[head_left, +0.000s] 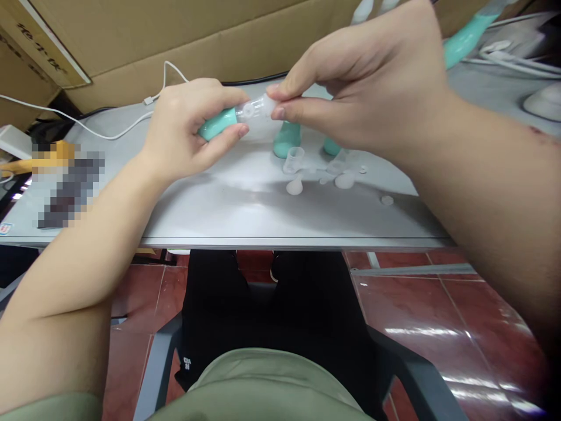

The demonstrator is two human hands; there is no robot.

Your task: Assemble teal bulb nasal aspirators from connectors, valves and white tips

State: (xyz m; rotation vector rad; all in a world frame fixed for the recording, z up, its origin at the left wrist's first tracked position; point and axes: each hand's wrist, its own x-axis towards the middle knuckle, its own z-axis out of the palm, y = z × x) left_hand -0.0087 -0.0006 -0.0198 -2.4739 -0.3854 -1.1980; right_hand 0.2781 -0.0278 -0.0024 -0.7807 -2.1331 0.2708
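Observation:
My left hand is wrapped round the teal body of a small handheld device, by its look a nasal aspirator, held tilted above the table. Its clear front section points right and up. The thumb and forefinger of my right hand pinch a whitish translucent tip at the end of that clear section. Behind and below my right hand stand two more teal bodies, one on the left and one on the right, partly hidden. In front of them lie a clear cup and two white soft tips.
A small white disc lies on the grey table. Brown cardboard lines the back. White cable crosses the left side; another teal device and more cables are at the back right. A yellow object lies far left.

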